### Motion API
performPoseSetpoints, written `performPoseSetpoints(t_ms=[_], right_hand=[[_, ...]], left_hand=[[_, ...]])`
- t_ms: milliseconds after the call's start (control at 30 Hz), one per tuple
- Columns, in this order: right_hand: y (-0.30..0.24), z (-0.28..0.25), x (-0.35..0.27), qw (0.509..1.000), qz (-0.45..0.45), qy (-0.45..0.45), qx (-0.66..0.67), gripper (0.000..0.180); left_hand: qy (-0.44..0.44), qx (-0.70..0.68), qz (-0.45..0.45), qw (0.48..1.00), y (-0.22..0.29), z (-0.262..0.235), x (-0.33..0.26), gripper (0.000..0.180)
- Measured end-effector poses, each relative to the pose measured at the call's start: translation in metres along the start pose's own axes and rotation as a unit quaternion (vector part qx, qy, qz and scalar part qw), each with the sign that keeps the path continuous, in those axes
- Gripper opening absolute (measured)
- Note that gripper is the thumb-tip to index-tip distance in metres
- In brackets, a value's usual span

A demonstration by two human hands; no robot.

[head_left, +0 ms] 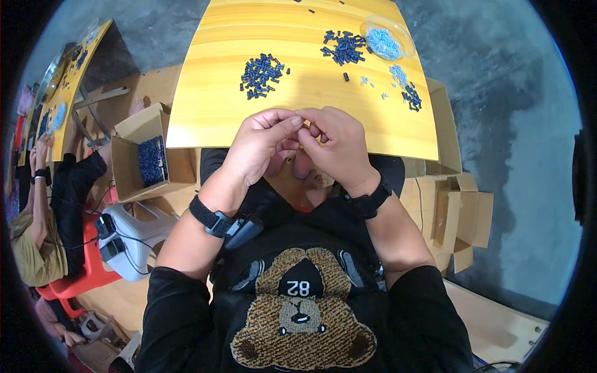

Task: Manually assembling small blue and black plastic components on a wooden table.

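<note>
Both hands meet fingertip to fingertip over the near edge of the tabletop (217,43), around its middle. The left hand (266,142) is curled nearly closed, thumb and forefinger drawn together; the right hand (333,142) is folded in a similar pinch, its thumb and forefinger tips against the left's. Whether anything small sits between them cannot be told, since the fingers cover that spot. Beyond the left hand lies a loose pile of small black pieces (262,74); a second black pile (344,47) sits toward the far right corner, beside a clear tub (407,45) of pale blue pieces (382,43). A lone black piece (346,77) lies beyond the right hand, and a smaller black cluster (411,97) rests near the right edge, next to pale scattered bits (398,76) too small to make out. The picture's top cuts off the tabletop's far edge.
</note>
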State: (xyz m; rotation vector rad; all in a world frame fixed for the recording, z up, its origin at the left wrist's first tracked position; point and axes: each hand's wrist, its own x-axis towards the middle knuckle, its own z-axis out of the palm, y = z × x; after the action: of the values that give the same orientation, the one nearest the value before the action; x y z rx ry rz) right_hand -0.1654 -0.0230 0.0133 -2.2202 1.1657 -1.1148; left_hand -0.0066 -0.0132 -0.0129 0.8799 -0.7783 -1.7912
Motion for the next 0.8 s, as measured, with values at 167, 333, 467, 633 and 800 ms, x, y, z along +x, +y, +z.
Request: performPoseSetpoints(t_ms=[167,333,467,633,800], right_hand=[[0.003,-0.003,-0.005,1.000,0.005,-0.007,-0.012,0.014],[0.005,-0.005,-0.008,0.999,-0.008,0.006,-0.033,0.012],[0.007,-0.002,-0.008,0.999,-0.028,0.011,-0.045,0.011],[0.009,0.001,-0.009,1.000,0.007,-0.010,-0.007,0.012],[0.011,0.000,-0.011,0.999,0.045,-0.017,0.019,0.012]], left_hand=[[0.018,0.022,-0.022,0.999,-0.002,0.002,0.000,0.015],[0.021,0.054,-0.029,0.998,0.004,0.008,0.000,0.013],[0.015,0.034,-0.027,0.999,0.003,0.003,0.001,0.013],[0.043,0.060,-0.045,0.996,0.002,-0.002,0.000,0.013],[0.051,0.123,-0.025,0.991,0.001,-0.002,0.001,0.014]])
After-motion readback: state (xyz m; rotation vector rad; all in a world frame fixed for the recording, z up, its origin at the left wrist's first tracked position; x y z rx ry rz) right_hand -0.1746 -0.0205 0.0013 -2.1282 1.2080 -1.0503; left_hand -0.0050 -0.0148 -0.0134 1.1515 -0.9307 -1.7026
